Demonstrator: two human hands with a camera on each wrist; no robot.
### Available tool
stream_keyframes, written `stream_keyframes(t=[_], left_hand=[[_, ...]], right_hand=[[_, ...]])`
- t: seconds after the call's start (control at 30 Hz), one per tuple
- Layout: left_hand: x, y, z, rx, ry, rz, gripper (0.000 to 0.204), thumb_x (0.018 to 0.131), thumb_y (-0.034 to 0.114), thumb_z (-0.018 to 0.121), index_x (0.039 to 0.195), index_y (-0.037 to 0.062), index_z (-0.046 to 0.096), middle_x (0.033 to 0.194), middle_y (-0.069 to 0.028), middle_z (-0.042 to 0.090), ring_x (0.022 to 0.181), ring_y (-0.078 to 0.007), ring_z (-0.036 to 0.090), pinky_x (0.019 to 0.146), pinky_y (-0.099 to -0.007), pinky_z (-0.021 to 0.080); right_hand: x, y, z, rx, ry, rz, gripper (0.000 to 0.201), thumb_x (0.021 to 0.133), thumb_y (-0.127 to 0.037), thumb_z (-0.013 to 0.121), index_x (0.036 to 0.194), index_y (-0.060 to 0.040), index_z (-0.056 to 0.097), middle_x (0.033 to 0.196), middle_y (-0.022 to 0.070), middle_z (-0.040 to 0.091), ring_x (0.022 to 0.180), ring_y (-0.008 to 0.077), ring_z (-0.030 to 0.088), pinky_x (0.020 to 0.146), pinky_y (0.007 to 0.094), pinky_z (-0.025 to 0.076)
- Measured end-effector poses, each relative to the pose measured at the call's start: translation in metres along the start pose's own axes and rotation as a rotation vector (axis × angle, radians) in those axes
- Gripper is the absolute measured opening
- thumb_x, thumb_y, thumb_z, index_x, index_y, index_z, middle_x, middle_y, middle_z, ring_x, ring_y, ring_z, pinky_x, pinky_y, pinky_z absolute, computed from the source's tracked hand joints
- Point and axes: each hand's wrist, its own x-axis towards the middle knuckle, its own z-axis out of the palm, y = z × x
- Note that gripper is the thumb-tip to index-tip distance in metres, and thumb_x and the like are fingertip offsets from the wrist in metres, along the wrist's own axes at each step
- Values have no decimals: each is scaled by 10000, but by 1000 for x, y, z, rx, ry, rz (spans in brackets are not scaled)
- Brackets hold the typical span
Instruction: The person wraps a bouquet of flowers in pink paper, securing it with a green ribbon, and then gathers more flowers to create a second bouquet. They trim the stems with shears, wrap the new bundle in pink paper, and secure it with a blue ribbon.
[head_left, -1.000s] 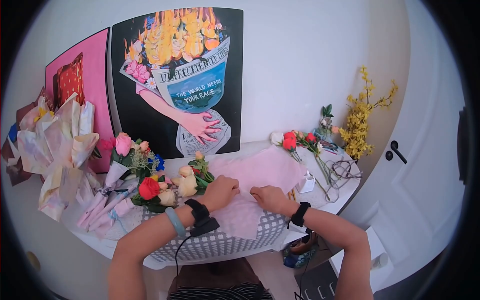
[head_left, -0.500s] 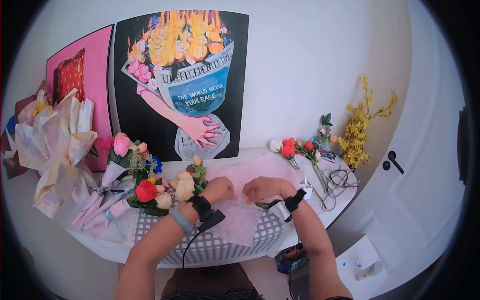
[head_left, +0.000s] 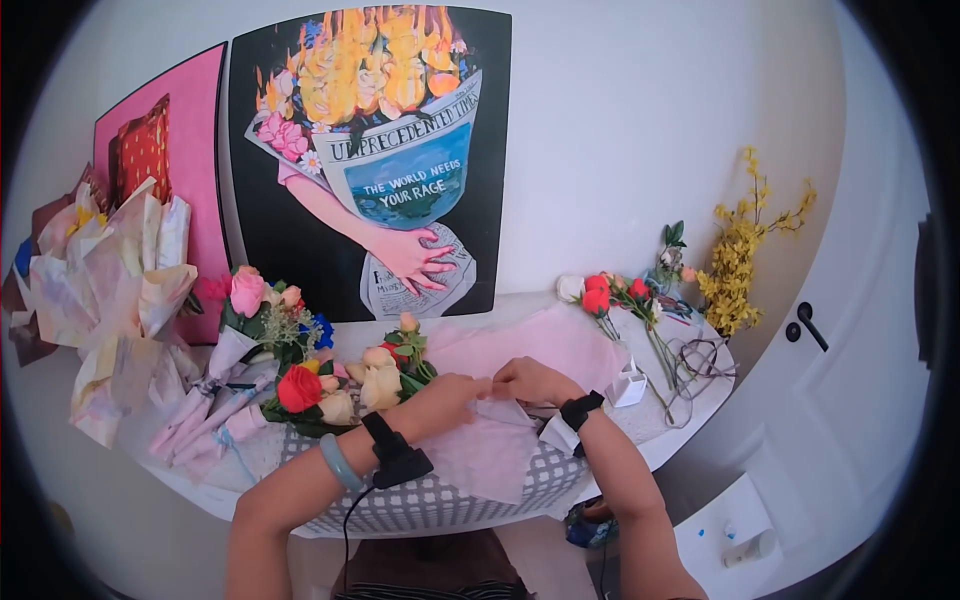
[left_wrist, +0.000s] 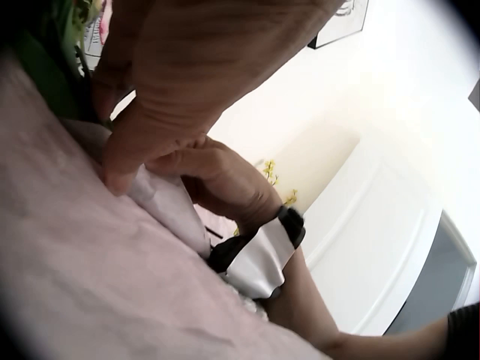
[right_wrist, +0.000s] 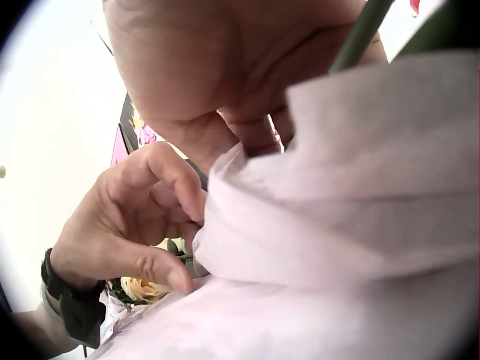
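Thin pink paper (head_left: 480,462) lies over the front of the table, with a raised fold between the two hands. The left hand (head_left: 445,402) pinches the fold's edge; the left wrist view has this hand (left_wrist: 202,67) large, its thumb on the paper (left_wrist: 90,247). Close beside it, the right hand (head_left: 537,382) grips the same fold with bent fingers. In the right wrist view the left hand (right_wrist: 142,217) has thumb and fingers at the paper's rolled edge (right_wrist: 247,232), below the right hand (right_wrist: 232,67). A green stem (right_wrist: 361,34) rises behind the paper.
Roses (head_left: 300,388) and wrapped bunches (head_left: 215,400) lie on the left, beside large crinkled wrapping (head_left: 110,290). To the right are red flowers (head_left: 597,298), a small white box (head_left: 627,386) and glasses (head_left: 705,365). A painting (head_left: 370,160) leans against the wall.
The right hand, held apart from the left half a second ago, now meets it at the paper. Between them the paper has been lifted into a fold.
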Motion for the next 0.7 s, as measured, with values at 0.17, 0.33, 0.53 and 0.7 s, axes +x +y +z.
stream_keyframes(t=[0.17,0.33,0.53,0.7], left_hand=[[5,9,6,252,-99,-24,193,715,54,586,906,20,580,824,-124,582,803,-311,583,711,-397,466],[7,6,20,409,45,30,138,763,72,490,810,17,608,804,-116,582,815,-302,573,710,-398,457],[17,-3,21,315,40,-92,151,722,40,545,852,33,622,820,-143,588,787,-316,588,706,-405,460],[33,-31,7,-88,-162,-161,242,748,19,512,950,96,622,817,-144,618,808,-312,606,708,-404,453]], right_hand=[[3,3,-1,-17,-51,75,257,789,-235,592,741,18,604,566,68,566,539,150,548,545,294,457],[-5,6,-2,-118,184,-180,205,723,-205,656,780,-20,588,695,109,609,656,236,588,602,336,458],[-16,-7,3,-281,91,-267,199,680,-139,691,755,-12,558,679,111,577,621,249,544,598,330,432],[-10,-2,5,-317,81,-249,243,645,-120,707,805,6,573,670,129,537,590,240,498,586,310,420]])
